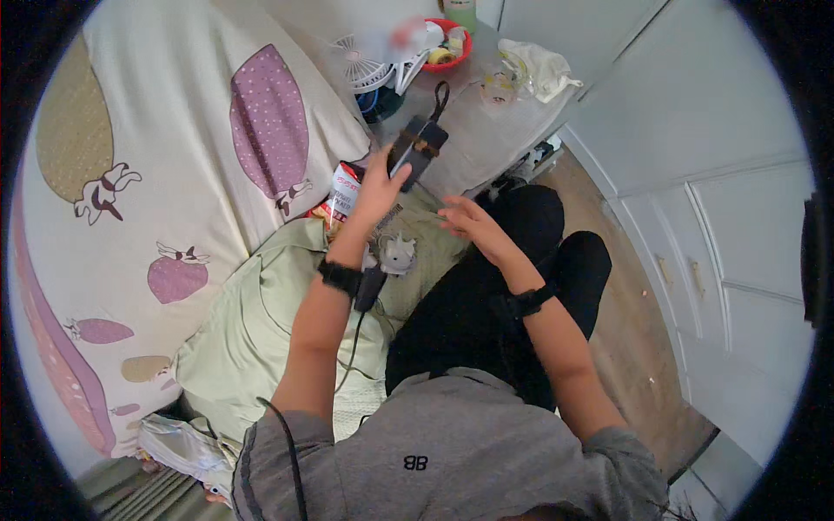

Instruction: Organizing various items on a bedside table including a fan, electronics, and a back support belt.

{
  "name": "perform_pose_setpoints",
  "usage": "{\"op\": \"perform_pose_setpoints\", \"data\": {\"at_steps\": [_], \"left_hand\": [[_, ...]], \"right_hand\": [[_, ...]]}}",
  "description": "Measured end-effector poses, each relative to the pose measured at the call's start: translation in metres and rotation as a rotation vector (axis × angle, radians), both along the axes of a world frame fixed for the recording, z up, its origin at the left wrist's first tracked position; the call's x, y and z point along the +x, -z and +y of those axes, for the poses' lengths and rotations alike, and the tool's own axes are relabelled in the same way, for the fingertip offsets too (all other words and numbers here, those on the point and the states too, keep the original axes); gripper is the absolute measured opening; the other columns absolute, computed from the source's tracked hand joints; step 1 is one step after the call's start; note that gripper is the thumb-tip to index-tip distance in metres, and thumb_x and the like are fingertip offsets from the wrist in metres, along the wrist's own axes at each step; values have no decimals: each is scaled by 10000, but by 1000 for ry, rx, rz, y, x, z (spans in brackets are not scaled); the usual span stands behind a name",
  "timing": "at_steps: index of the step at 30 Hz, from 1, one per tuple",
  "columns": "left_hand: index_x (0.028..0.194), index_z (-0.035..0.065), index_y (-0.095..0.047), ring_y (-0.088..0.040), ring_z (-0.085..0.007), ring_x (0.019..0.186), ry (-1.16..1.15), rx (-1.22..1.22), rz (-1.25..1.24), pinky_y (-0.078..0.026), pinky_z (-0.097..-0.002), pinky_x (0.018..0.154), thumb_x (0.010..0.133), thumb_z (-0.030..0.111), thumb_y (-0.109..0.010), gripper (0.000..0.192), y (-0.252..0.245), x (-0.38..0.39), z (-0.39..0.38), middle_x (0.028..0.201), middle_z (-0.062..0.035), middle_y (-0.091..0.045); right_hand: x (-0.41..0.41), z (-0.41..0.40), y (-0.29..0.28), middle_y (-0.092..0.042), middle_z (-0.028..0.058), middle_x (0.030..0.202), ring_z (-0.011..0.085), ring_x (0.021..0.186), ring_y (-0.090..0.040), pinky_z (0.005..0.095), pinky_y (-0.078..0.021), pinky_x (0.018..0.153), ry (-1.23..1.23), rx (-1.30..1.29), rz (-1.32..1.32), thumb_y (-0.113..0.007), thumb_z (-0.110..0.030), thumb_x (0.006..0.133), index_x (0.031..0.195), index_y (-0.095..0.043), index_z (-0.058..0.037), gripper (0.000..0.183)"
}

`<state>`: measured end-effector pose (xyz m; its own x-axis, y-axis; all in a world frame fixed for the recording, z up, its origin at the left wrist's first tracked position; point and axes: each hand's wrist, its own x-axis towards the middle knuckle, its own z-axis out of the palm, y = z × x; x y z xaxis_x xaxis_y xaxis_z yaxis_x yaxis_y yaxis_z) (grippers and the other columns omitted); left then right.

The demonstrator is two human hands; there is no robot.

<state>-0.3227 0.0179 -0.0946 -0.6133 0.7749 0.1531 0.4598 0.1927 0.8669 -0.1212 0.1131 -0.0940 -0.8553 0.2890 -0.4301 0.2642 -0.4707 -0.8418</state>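
Note:
My left hand (376, 189) grips a black box-shaped device (409, 156) by its near side, thumb on the top face. A dark strap loop (442, 99) stands out from its far end, and a brown band crosses its middle. To the right and nearer me, my right hand (470, 225) is held above my black-trousered leg, fingers apart with nothing in them. Below my left hand, a small white object with a jagged outline (397, 254) lies on the bed. A black adapter-like block (370, 288) with a cable is beside my left wrist.
A snack packet (341, 195) leans by the patterned curtain-like cloth (195, 130). On the bedside surface (472, 133) are a white fan (361, 65), a red basket (464, 57) of small items, a green bottle (461, 12) and a white bag (544, 68). White cabinets (704, 156) line the right.

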Motion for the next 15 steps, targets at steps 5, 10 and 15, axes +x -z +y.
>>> {"op": "perform_pose_setpoints", "data": {"at_steps": [5,10,15], "left_hand": [[1184,-43,-422,-469,-391,956,6,-204,453,-372,-440,846,746,186,-648,544,8,-41,59,1032,-233,-480],[1197,-31,-402,-433,-413,972,-92,-285,563,-365,-456,850,729,152,-657,563,33,-37,84,1069,-232,-444],[1232,-23,-345,-422,-400,1003,-314,-411,455,-371,-459,867,750,130,-634,583,58,-33,80,1095,-236,-421]], "right_hand": [[14,2,23,-528,43,1103,142,997,-507,285,-382,867,69,-41,2,-522,-241,881,1163,-480,-79,328],[27,7,22,-540,26,1056,122,952,-514,270,-398,847,237,-205,90,-509,-213,890,1120,-507,-78,266],[10,25,17,-579,24,946,113,855,-538,251,-426,749,305,-123,55,-513,-185,869,1083,-535,-59,250]]}}
